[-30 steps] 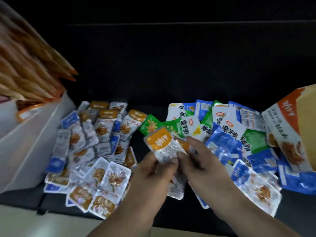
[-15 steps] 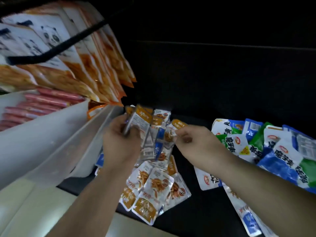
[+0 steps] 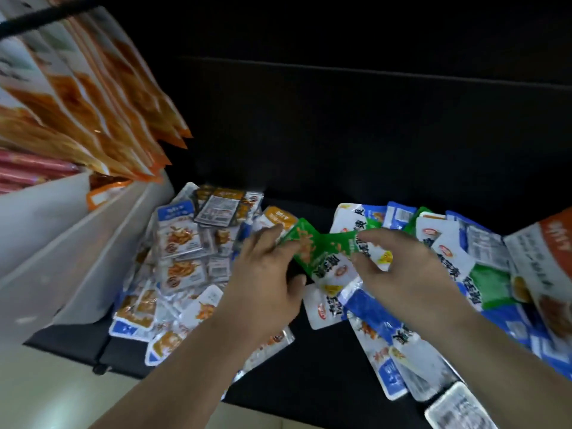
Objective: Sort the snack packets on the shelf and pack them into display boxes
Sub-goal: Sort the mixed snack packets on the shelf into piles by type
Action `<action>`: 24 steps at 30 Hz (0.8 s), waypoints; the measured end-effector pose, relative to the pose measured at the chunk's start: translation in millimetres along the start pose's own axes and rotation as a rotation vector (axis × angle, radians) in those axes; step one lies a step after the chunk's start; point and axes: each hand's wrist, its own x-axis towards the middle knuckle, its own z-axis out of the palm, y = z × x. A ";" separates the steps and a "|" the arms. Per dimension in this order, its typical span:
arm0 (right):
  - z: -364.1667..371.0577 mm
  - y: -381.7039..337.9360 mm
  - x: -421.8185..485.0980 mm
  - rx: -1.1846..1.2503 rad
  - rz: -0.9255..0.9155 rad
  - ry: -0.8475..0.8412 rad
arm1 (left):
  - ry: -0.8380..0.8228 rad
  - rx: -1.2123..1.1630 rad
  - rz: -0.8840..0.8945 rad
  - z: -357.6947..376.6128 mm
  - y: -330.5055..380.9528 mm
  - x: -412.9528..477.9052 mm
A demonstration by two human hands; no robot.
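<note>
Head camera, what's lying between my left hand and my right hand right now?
In the head view, green packets span the gap from left hand to right hand, over a white packet.

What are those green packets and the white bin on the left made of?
The green packets: probably thin glossy plastic film; they bend and catch light. The white bin: apparently smooth matte plastic or coated board; flat even walls, too blurred to settle.

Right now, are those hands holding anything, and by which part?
The left hand grips a green packet by its left end; the right hand pinches a second green packet at its right edge.
</note>
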 end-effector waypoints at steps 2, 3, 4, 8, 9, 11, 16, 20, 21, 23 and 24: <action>-11.2 28.6 0.5 -0.130 0.001 0.070 | -0.149 0.026 0.039 9.0 15.5 10.8; -14.6 41.0 0.0 -0.199 0.005 0.078 | -0.220 0.079 0.040 14.3 22.3 18.8; -16.9 51.0 -1.2 -0.277 0.020 0.048 | -0.288 0.132 0.031 19.9 27.4 27.4; -20.1 81.8 -9.2 -0.494 0.148 -0.187 | -0.528 0.235 -0.047 47.0 39.1 48.7; -20.3 87.8 -10.5 -0.515 0.153 -0.201 | -0.528 0.226 -0.046 53.6 40.6 48.7; -20.5 97.2 -12.3 -0.541 0.152 -0.196 | -0.502 0.180 -0.014 64.7 45.4 41.9; -21.9 107.5 -15.4 -0.506 0.119 -0.145 | -0.545 0.037 0.104 74.4 66.7 5.7; -23.1 113.7 -19.1 -0.481 0.102 -0.136 | -0.385 -0.179 0.166 66.6 63.5 2.8; -23.3 115.3 -19.7 -0.470 0.092 -0.130 | -0.287 -0.191 0.200 64.3 59.6 6.8; -24.3 119.2 -20.5 -0.443 0.076 -0.106 | -0.152 -0.154 0.189 61.3 52.4 23.4; -25.1 120.5 -20.4 -0.427 0.076 -0.103 | -0.130 -0.113 0.145 60.7 50.0 36.2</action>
